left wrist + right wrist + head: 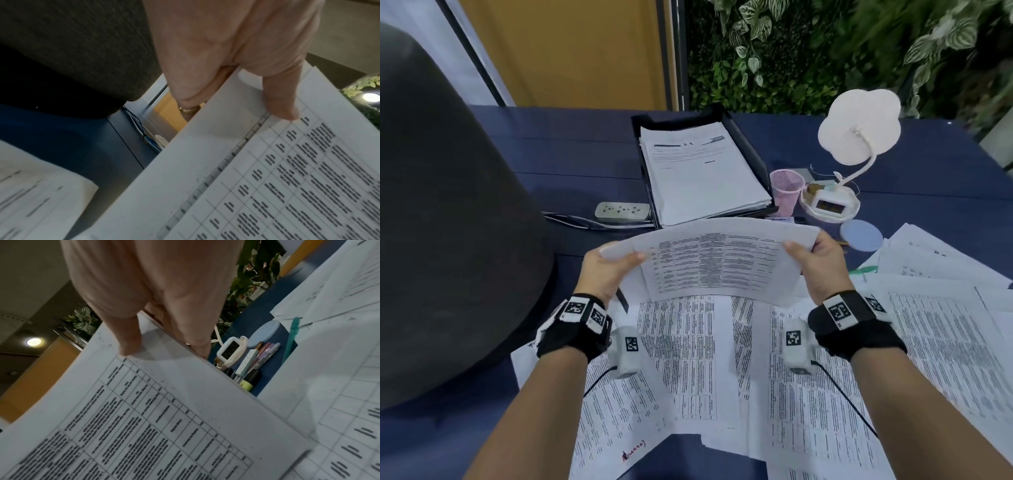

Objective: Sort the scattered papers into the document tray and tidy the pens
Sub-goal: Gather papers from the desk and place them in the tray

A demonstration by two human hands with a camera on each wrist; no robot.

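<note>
Both my hands hold up a printed sheet of paper (715, 263) with a table on it, bowed above the desk. My left hand (607, 265) pinches its left edge, thumb on top (281, 104). My right hand (813, 255) pinches the right edge, thumb on the paper (129, 340). Just beyond stands the black document tray (748, 144) with a stack of papers in it. Scattered printed papers (808, 370) cover the desk below my arms and to the right. Several pens (265, 356) lie by the clock, and a green pen (292, 335) lies among the right-hand papers.
A pink mesh pen cup (787, 192) stands right of the tray, beside a white lamp (859, 137) with a clock base and a blue round coaster (861, 234). A power strip (623, 210) lies left of the tray. A large dark rounded object (448, 222) fills the left.
</note>
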